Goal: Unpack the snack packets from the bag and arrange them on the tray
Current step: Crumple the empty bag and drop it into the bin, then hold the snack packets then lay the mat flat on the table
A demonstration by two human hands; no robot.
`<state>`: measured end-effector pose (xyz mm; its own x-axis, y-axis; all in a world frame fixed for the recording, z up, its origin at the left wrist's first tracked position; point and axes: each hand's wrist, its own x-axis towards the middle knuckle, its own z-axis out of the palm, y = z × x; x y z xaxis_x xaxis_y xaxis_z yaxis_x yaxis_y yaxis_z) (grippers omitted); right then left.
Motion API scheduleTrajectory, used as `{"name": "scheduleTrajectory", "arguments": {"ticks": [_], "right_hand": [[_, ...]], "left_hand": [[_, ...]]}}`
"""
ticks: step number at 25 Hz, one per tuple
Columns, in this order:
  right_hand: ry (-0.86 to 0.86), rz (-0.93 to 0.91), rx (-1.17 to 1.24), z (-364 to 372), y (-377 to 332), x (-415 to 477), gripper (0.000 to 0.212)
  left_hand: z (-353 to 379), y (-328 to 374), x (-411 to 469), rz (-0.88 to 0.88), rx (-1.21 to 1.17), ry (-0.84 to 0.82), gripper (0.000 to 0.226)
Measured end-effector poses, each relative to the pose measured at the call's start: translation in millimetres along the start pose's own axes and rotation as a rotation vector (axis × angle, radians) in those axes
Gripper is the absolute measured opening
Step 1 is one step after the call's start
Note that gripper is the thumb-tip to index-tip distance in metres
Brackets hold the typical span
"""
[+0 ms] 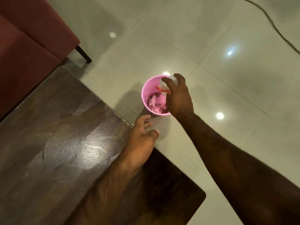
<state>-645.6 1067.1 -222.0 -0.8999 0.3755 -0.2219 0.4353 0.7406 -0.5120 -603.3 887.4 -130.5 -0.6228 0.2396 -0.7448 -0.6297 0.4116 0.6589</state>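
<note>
Now | right hand (177, 98) grips crumpled bag (165, 86), no clear axis, over bin (146, 95) | left hand (142, 135) spread wide

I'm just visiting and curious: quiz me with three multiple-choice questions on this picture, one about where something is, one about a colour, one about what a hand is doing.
1. Where does the small round plastic bin stand?
A. on the dark wooden table
B. on the pale tiled floor beside the table's corner
C. on the red sofa

2. What colour is the bin?
A. pink
B. blue
C. black

3. What is the right hand doing?
A. resting flat on the table
B. holding a crumpled clear plastic wrapper with red print over the bin
C. hanging empty with fingers spread

Answers:
1. B: glossy floor tiles surround it, off the edge of the dark wooden table.
2. A: its rim and wall are pink.
3. B: the fingers close on the wrapper above the bin's mouth, while the left hand is open and empty.
</note>
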Motion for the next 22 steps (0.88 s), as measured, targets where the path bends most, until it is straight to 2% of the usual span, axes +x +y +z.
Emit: {"name": "scheduleTrajectory", "arguments": {"ticks": [4,10,17,22], "right_hand": [[-0.182,0.024,-0.171,27.5,6.9,12.9,0.088],[-0.082,-0.048,-0.238,15.9,1.4,-14.2,0.089],[-0.006,-0.138,-0.172,-35.8,-29.0,-68.2,0.089],[-0.049,-0.272,-0.122,-45.9,-98.2,-135.8,0.094]], "left_hand": [[0.1,9.3,25.5,0.088,0.119,0.018,0.059],[-1.3,23.7,41.7,0.331,0.611,0.085,0.082],[-31.3,19.1,-5.6,0.438,0.647,0.098,0.093],[-82.2,-2.3,-78.0,0.396,0.726,0.244,0.089]]}}
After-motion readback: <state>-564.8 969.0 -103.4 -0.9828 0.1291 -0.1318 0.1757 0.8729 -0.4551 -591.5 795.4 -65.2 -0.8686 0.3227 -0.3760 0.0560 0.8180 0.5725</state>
